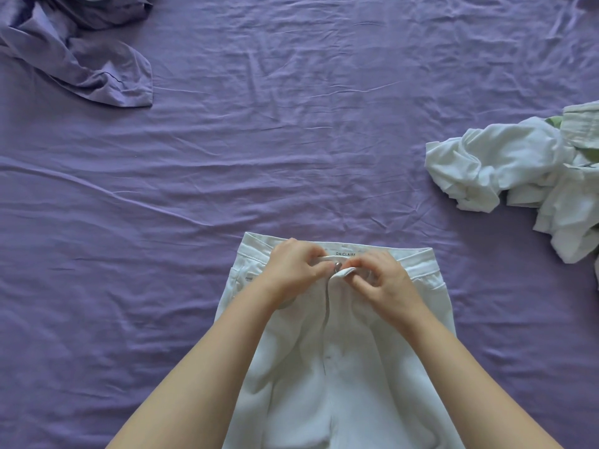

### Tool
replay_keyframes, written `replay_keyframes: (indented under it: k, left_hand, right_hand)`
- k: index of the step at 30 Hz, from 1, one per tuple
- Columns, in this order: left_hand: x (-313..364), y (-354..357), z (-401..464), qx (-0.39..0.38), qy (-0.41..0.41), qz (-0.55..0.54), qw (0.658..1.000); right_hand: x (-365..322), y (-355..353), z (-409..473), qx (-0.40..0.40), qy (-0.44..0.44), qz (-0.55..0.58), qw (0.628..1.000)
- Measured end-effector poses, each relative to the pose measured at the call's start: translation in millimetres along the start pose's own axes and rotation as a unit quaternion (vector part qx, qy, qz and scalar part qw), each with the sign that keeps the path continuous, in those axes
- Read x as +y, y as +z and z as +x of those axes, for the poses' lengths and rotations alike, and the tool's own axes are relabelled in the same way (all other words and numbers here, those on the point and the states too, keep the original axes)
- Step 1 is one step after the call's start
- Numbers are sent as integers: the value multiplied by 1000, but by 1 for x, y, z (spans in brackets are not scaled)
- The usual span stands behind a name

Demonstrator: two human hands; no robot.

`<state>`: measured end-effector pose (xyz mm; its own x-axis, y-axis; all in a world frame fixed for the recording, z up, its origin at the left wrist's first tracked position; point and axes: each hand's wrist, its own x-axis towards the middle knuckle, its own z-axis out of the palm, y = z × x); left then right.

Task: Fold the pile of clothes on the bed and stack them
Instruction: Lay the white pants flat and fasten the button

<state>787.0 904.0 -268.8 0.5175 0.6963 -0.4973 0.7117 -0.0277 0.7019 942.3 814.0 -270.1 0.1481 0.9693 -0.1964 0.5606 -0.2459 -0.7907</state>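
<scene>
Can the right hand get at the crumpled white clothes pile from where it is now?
Probably yes. The right hand is busy pinching the waistband of the white trousers, but only bare purple sheet lies between it and the white clothes pile on its own side.

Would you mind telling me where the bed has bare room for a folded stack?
The sheet lies bare between the purple cloth, white pile and trousers; also left of the trousers. The right edge is crowded.
</scene>
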Motion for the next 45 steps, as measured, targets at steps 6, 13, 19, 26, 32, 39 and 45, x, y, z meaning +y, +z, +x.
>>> replay_keyframes:
  k: [6,13,19,26,32,39,45]
  left_hand:
    - [8,15,3,55,-93,-93,990]
    - [8,15,8,49,-135,-209,967]
    - [17,4,-3,22,-27,-14,999]
    - [6,10,-2,99,41,138,985]
    - [7,8,3,70,6,29,997]
    - [9,-4,5,-12,19,29,999]
    - [13,-5,7,-37,50,91,994]
  right_hand:
    - [-9,0,5,13,11,57,998]
    - [-17,-2,13,24,71,67,995]
    - [-11,2,10,40,62,26,997]
    - [-9,-11,14,-53,108,109,987]
    - [-7,-9,17,-36,30,-40,998]
    - [3,-11,20,-25,-3,31,999]
    - [-2,-13,24,-81,111,127,982]
